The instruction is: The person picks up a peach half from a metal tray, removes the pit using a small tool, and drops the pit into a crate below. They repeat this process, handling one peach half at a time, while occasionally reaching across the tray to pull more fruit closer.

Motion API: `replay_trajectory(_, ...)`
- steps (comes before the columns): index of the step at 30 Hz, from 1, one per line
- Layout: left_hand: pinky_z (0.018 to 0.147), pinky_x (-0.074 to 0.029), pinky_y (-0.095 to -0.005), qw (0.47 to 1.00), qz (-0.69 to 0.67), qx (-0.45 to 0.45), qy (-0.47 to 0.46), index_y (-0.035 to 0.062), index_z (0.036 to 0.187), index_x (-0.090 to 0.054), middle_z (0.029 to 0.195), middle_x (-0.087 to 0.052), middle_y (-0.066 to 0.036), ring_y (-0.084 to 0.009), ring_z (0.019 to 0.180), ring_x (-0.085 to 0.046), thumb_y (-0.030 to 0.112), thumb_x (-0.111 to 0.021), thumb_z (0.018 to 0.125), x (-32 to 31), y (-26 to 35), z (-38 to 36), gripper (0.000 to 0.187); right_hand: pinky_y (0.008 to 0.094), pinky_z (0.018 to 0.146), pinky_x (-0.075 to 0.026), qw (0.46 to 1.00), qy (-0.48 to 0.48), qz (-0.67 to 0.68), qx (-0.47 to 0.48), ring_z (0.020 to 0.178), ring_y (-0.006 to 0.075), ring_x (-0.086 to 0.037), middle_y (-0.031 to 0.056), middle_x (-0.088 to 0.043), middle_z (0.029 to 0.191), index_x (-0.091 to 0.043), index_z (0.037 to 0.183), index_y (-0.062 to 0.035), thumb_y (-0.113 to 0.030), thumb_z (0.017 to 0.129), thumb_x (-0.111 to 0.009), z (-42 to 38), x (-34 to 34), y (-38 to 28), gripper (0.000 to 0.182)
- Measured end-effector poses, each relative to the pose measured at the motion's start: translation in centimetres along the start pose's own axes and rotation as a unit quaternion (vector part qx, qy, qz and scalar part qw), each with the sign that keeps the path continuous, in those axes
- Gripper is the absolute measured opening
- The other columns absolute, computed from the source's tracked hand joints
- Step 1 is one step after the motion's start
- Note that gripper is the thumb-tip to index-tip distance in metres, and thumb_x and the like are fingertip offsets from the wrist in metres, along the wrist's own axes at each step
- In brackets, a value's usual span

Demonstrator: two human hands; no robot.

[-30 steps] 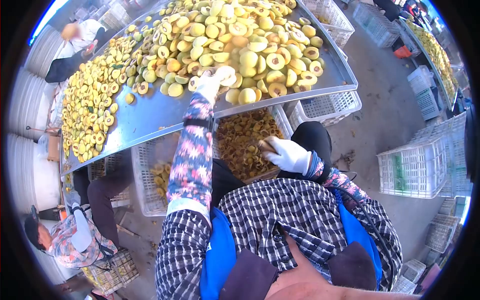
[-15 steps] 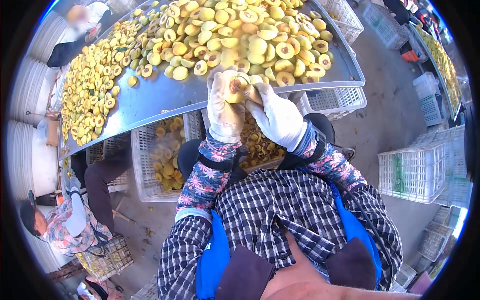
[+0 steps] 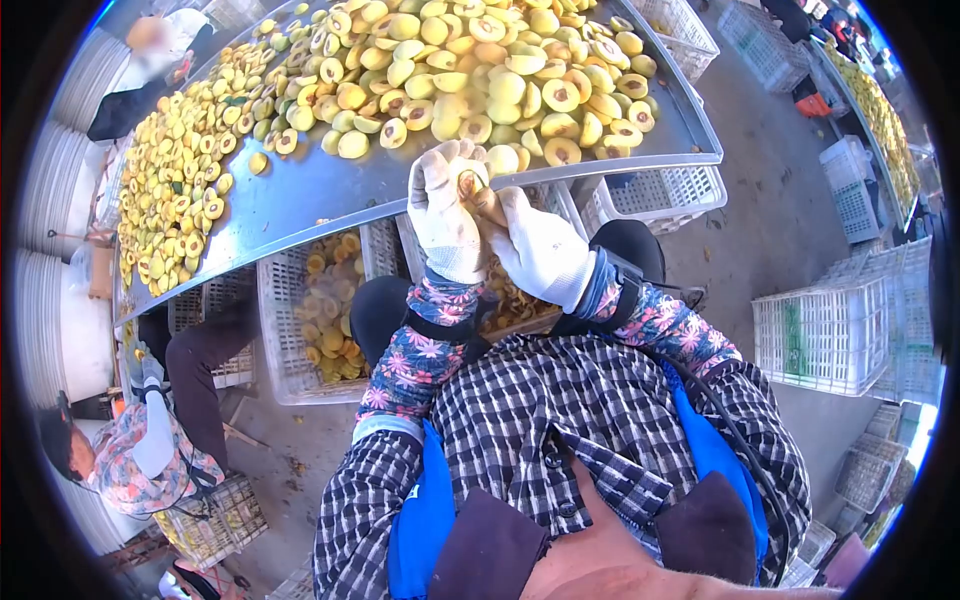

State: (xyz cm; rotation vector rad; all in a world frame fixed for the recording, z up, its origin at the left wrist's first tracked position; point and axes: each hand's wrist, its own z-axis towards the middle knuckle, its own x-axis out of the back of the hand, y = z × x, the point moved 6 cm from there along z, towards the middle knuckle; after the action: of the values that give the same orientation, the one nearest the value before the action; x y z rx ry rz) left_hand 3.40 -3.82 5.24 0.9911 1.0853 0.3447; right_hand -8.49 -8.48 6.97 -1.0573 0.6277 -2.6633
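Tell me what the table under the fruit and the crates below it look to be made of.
Table: seemingly stainless steel, smooth and grey, reflecting sky light, with a raised edge. Crates: likely moulded white plastic, matte, with an open lattice of small holes.

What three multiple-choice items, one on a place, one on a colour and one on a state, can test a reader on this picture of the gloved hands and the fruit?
1. Where is the fruit half that the hands work on?
A. In the crate under the table
B. Between both hands, at the table's near edge
C. On the floor

2. What colour are the gloves?
A. White
B. Black
C. Red

3. In what state is the fruit on the table?
A. Mostly cut in halves
B. All whole and in bags
C. All peeled and sliced thin

Answers: 1 B, the left hand cups the half and the right hand meets it there. 2 A, both gloves show white. 3 A, many pieces show a cut face with a pit hollow.
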Motion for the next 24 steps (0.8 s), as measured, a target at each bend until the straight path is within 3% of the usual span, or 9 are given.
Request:
replay_trajectory(4,0.080,-0.055,-0.0373,0.997,-0.029,-0.008,-0.066,-0.0007,0.106,-0.059,0.101,-0.065,-0.015,-0.0253,0.092,-0.065,0.035,-0.056,0.096,0.3,0.1,0.9,0.037,0.0428,0.060,-0.052,0.994,-0.045,0.102,-0.024,0.070,0.0385,-0.064,0.0219,-0.064,0.079,-0.044,0.113,0.0065,-0.018,0.089,-0.061,-0.1,-0.6,0.9,0.038)
replay_trajectory(6,0.078,-0.056,-0.0367,0.994,0.040,0.080,-0.063,-0.0014,0.100,-0.061,0.093,-0.067,-0.014,-0.0250,0.087,-0.066,0.032,-0.057,0.095,0.1,-0.3,0.9,0.033,0.0431,0.064,-0.052,0.991,-0.068,0.113,-0.019,0.075,0.0398,-0.064,0.0228,-0.064,0.083,-0.044,0.114,0.0062,-0.018,0.089,-0.060,0.1,-0.2,0.9,0.039)
replay_trajectory(10,0.073,-0.055,-0.0344,0.976,0.074,0.128,-0.163,-0.0025,0.099,-0.062,0.091,-0.067,-0.015,-0.0242,0.084,-0.067,0.034,-0.058,0.094,-0.6,0.0,1.2,0.037,0.0448,0.071,-0.050,0.941,-0.216,0.189,-0.180,0.078,0.0420,-0.062,0.0233,-0.063,0.084,-0.043,0.117,0.0033,-0.029,0.094,-0.053,-0.1,-1.0,2.9,0.041)
replay_trajectory(14,0.070,-0.055,-0.0337,0.958,0.112,0.185,-0.190,-0.0035,0.099,-0.063,0.088,-0.067,-0.015,-0.0243,0.078,-0.067,0.037,-0.057,0.095,-0.5,-0.5,1.1,0.041,0.0346,0.056,-0.047,0.835,-0.292,0.395,-0.248,0.055,0.0223,-0.051,0.0059,-0.053,0.069,-0.045,0.118,-0.0007,-0.037,0.097,-0.050,-0.8,-1.4,2.9,0.042)
replay_trajectory(16,0.070,-0.056,-0.0341,0.947,0.139,0.207,-0.204,-0.0031,0.099,-0.062,0.089,-0.067,-0.015,-0.0248,0.077,-0.067,0.037,-0.056,0.095,-0.7,-0.7,1.4,0.041,0.0259,0.042,-0.039,0.634,-0.314,0.585,-0.396,0.046,0.0131,-0.044,0.0013,-0.049,0.065,-0.048,0.116,-0.0071,-0.039,0.097,-0.050,-2.2,-2.5,2.6,0.037)
replay_trajectory(17,0.069,-0.056,-0.0344,0.935,0.165,0.228,-0.217,-0.0027,0.099,-0.061,0.090,-0.067,-0.015,-0.0253,0.076,-0.067,0.038,-0.056,0.095,-0.8,-0.8,1.3,0.041,0.0206,0.034,-0.026,0.595,-0.293,0.604,-0.441,0.040,0.0063,-0.036,-0.0006,-0.044,0.062,-0.050,0.114,-0.0117,-0.041,0.098,-0.048,-2.8,-2.3,2.2,0.033)
replay_trajectory(18,0.069,-0.056,-0.0344,0.936,0.163,0.227,-0.215,-0.0027,0.099,-0.061,0.090,-0.067,-0.015,-0.0253,0.076,-0.067,0.038,-0.056,0.095,-0.9,-0.9,1.1,0.041,0.0206,0.034,-0.026,0.595,-0.296,0.603,-0.442,0.040,0.0063,-0.036,-0.0006,-0.044,0.062,-0.050,0.114,-0.0117,-0.041,0.098,-0.048,-3.0,-2.5,2.1,0.033)
replay_trajectory(20,0.068,-0.058,-0.0352,0.961,0.052,0.229,-0.143,-0.0013,0.102,-0.058,0.093,-0.066,-0.015,-0.0262,0.078,-0.068,0.040,-0.056,0.095,-1.2,-1.1,0.8,0.042,0.0219,0.033,-0.024,0.464,-0.280,0.713,-0.445,0.036,0.0068,-0.033,-0.0022,-0.041,0.059,-0.052,0.108,-0.0115,-0.042,0.098,-0.047,-3.4,-3.3,1.4,0.033)
replay_trajectory(24,0.068,-0.058,-0.0359,0.961,-0.019,0.258,-0.097,-0.0009,0.106,-0.055,0.096,-0.065,-0.016,-0.0271,0.080,-0.068,0.038,-0.055,0.096,-0.8,-2.2,0.7,0.041,0.0221,0.031,-0.023,0.351,-0.257,0.795,-0.423,0.034,0.0067,-0.031,-0.0041,-0.037,0.054,-0.052,0.100,-0.0102,-0.052,0.096,-0.047,-3.6,-3.6,1.0,0.042)
